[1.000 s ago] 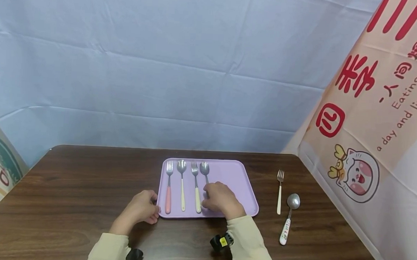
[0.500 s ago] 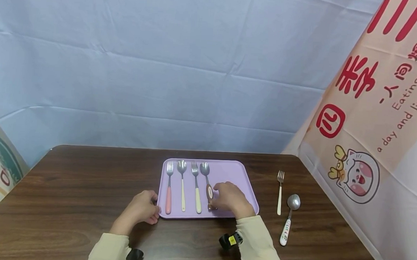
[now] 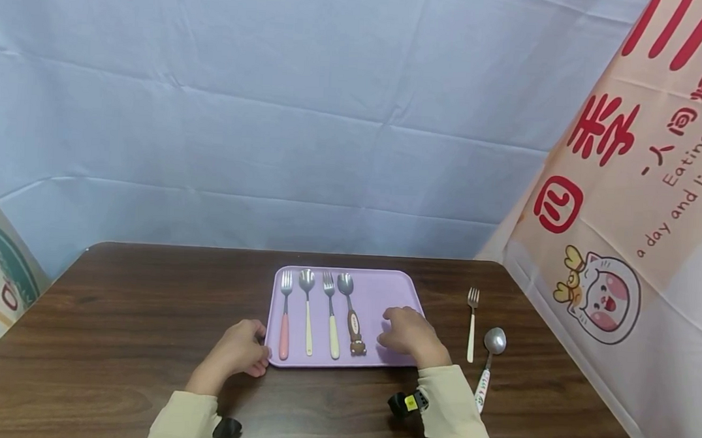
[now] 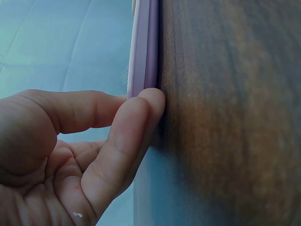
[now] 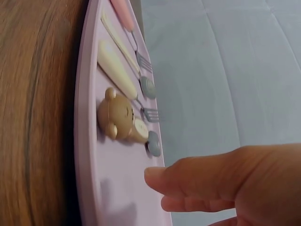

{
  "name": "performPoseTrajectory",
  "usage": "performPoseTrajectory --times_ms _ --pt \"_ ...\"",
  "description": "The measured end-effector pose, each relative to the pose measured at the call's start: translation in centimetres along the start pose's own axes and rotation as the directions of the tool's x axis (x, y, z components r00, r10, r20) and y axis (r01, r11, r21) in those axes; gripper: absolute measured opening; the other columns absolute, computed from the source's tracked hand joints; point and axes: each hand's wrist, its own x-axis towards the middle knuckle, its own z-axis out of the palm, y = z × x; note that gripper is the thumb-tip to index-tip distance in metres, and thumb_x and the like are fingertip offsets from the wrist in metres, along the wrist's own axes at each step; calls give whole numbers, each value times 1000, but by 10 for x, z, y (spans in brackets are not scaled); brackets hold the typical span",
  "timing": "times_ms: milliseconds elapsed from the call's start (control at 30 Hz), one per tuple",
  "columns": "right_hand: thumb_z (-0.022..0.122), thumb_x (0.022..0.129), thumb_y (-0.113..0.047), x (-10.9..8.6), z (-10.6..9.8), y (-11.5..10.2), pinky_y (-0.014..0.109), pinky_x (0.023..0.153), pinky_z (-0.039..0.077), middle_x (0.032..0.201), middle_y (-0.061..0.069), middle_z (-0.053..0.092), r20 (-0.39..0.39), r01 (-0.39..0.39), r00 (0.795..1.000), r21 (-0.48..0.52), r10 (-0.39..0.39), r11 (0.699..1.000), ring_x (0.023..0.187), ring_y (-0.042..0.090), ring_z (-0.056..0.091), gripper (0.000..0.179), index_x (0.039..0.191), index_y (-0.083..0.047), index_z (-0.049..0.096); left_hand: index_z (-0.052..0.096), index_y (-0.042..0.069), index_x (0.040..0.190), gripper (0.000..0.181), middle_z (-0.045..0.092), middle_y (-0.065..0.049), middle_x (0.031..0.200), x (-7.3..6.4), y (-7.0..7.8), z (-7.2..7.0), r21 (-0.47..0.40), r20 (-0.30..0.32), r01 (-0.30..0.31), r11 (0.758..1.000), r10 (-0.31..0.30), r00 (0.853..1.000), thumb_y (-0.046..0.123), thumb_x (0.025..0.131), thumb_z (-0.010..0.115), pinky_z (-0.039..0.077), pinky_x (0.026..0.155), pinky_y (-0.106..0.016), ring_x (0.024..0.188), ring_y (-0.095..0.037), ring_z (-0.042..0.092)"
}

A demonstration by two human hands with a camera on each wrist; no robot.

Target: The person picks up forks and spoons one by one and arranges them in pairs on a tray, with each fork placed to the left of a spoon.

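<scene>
My left hand (image 3: 241,350) holds the near-left corner of a lilac tray (image 3: 383,282); in the left wrist view its thumb and fingers meet at the tray's rim (image 4: 143,52). Over the tray's right part hovers my right hand (image 3: 410,334), holding nothing. Left of it lies a bear-handled spoon (image 3: 353,323), apart from the fingers; its brown bear head (image 5: 117,115) faces the near rim. Further left on the tray, roughly parallel, are a cream-handled fork (image 3: 332,329), a slim cream-handled spoon (image 3: 308,322) and a pink-handled fork (image 3: 284,327).
Right of the tray, a white-handled fork (image 3: 471,329) and a spoon with a patterned white handle (image 3: 487,362) lie on the dark wooden table (image 3: 147,314). My right sleeve (image 3: 457,406) is close to that spoon. A pale blue cloth (image 3: 273,111) hangs behind the table.
My right hand has let go of the bear-handled spoon and moved right, leaving its brown handle in full view on the tray. The left hand has stayed at the tray corner.
</scene>
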Motion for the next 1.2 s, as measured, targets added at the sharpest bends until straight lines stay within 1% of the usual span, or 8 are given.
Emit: performPoseTrajectory --times_ms 167,500,733,800,900,1000,1133,1200 --pt "71 74 -16 -2 -2 9 47 83 48 106 16 60 1 -38 999 0 38 999 99 31 55 43 112 0 62 49 -16 103 27 57 -14 60 0 0 0 -6 -3 0 1000 0 1000 -15 77 55 55 44 -31 47 -20 59" --pt "69 75 -16 -5 -12 28 50 81 48 108 18 60 1 -65 998 -11 65 998 101 34 55 43 114 1 61 50 -15 101 25 57 -13 59 1 0 2 -20 0 -6 1000 6 1000 -15 77 56 55 44 -31 47 -19 58" --pt "68 76 -15 -7 -20 43 52 83 48 107 21 60 9 -58 998 -23 58 998 102 38 54 42 113 4 60 49 -15 101 25 57 -13 59 0 0 0 -13 -4 -1 1000 1 1000 -15 77 55 55 44 -31 47 -19 58" --pt "68 76 -14 -7 -19 49 51 82 48 103 20 61 11 -56 998 -22 56 998 98 36 56 41 111 5 61 49 -16 102 25 57 -13 59 0 0 1 -12 -4 -3 1000 3 1000 -15 77 55 55 44 -31 47 -19 58" --pt "67 75 -13 -7 -17 59 46 72 49 90 15 62 11 -62 998 -11 62 998 83 30 56 34 105 3 63 49 -16 103 26 57 -13 59 0 1 1 -10 -6 -5 1000 5 1000 -15 77 55 54 43 -31 47 -20 58" --pt "67 76 -12 -7 -16 68 44 67 49 87 13 61 11 -79 997 3 79 997 77 26 53 29 101 3 64 48 -17 104 27 57 -13 59 -1 1 0 -1 -4 -2 1000 2 1000 -15 78 55 54 43 -31 47 -20 59" --pt "66 79 -13 -8 -15 77 52 77 49 100 19 62 11 -88 996 4 88 996 90 33 57 33 107 5 62 48 -17 104 27 57 -13 59 0 1 0 -2 -4 -2 1000 2 1000 -15 78 56 54 43 -31 46 -20 59" --pt "64 79 -12 -8 -15 82 54 79 48 102 21 62 8 -83 997 -8 83 997 93 36 57 33 108 6 62 48 -16 103 27 57 -13 59 0 1 0 -9 -4 -4 1000 4 1000 -15 78 56 54 43 -31 46 -20 58"
